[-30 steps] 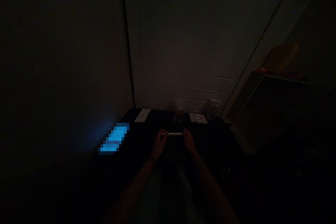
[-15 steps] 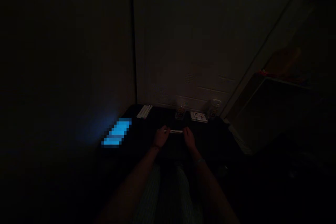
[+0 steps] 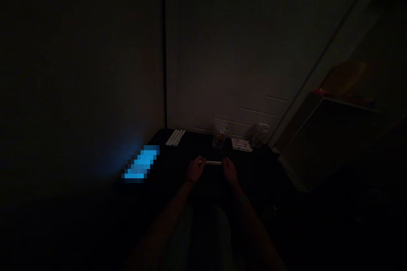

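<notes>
Two hands grip one thin white stick [image 3: 213, 162], held level just above the dark table [image 3: 197, 146]. The left hand [image 3: 194, 169] is closed on its left end, and the right hand [image 3: 229, 170] is closed on its right end. A bundle of white sticks [image 3: 175, 137] lies at the table's far left edge. A glowing blue screen [image 3: 141, 164] lies left of the left hand

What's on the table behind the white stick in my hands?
Behind the white stick, held by the left hand and right hand, a small jar, a flat printed packet and a second jar sit along the wall. Their contents are too dark to tell.
</notes>
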### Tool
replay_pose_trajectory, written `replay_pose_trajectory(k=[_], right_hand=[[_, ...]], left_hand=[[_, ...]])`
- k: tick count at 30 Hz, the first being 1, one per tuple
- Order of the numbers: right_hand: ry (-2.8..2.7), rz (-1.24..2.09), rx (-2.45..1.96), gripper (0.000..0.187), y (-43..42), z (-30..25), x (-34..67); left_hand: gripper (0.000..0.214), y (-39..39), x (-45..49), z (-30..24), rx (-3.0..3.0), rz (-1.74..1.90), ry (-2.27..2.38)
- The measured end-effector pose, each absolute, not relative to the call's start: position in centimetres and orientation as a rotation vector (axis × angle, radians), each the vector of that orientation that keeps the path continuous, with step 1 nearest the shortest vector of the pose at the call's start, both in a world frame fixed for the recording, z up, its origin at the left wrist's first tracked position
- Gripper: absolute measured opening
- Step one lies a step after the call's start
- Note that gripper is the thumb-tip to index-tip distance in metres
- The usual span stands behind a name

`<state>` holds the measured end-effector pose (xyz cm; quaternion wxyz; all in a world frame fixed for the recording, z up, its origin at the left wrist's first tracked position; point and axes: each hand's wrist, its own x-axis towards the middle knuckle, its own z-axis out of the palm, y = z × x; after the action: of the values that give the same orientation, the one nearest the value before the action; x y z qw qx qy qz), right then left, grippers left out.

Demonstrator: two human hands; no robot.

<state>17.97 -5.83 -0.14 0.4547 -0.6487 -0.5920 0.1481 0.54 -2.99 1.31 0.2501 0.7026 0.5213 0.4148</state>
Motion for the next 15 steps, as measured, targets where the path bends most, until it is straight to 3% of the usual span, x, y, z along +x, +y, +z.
replay_pose_trajectory(k=[15], right_hand=[[-1.417,0.426,-1.551,0.031,-5.44,-0.16,17.99]], left_hand=[[0.035,-2.29,0.05,1.27,1.831,1.182,1.373]])
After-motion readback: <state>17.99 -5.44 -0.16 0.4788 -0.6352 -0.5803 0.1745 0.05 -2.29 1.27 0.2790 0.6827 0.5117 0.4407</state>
